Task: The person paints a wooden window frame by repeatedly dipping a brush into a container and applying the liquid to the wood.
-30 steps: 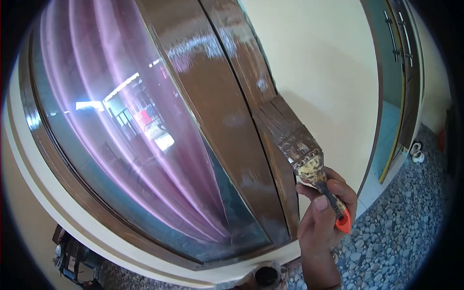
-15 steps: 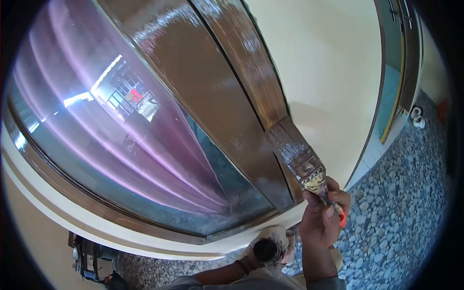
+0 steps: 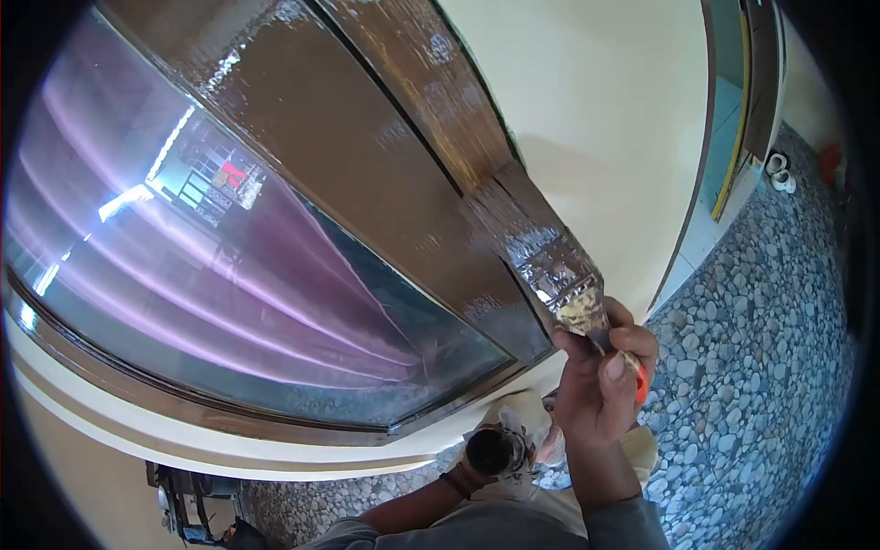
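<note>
My right hand (image 3: 600,380) grips a paintbrush (image 3: 579,310) by its orange-red handle, thumb and fingers closed round it. Dark paint smears the ferrule, and the bristles lie against the narrow outer strip of a brown wooden window frame (image 3: 431,101). Around the bristles the strip is dark and wet; where bristles end and coating begins is hard to see. Higher up, the strip shows lighter wood grain with glossy streaks. Low in front of my body, my left hand (image 3: 469,475) holds a paint container (image 3: 490,451) with a dark inside; its fingers are partly hidden.
Window glass (image 3: 440,408) with a purple curtain (image 3: 229,284) behind it lies left of the frame. A cream wall (image 3: 587,110) borders the strip at right. Pebble flooring (image 3: 733,367) stretches right, with white shoes (image 3: 779,172) by a doorway. Dark metal equipment (image 3: 188,500) stands lower left.
The view has shifted, so the frame sits farther left and up. The dark coat seems to reach slightly farther up the strip. Both hands keep their holds.
</note>
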Available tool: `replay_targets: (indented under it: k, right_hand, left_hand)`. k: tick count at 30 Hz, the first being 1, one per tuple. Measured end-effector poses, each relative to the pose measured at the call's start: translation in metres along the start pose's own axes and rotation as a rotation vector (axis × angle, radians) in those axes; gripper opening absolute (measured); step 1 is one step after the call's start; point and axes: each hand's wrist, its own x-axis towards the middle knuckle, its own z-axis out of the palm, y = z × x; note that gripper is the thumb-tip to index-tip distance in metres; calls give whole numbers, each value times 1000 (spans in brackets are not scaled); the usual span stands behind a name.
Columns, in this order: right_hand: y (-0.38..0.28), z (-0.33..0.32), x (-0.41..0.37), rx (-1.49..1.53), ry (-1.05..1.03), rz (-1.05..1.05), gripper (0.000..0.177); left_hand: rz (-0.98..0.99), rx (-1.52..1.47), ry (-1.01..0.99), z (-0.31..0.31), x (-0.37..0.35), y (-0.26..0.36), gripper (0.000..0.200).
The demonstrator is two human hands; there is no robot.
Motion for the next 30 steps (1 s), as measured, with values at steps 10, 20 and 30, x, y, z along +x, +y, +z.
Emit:
replay_targets:
  k: [10,20,30]
  right_hand:
    - [6,-40,-28,-11,140,57,26]
    - [-2,9,6,-35,-102,-48,31]
    - [-4,77,54,3,-295,-212,32]
  left_hand:
    - [-18,66,14,36,-11,1,41]
    - [-28,-5,-54,-10,-19,-9,37]
    - [-57,-58,-214,-15,-9,2,35]
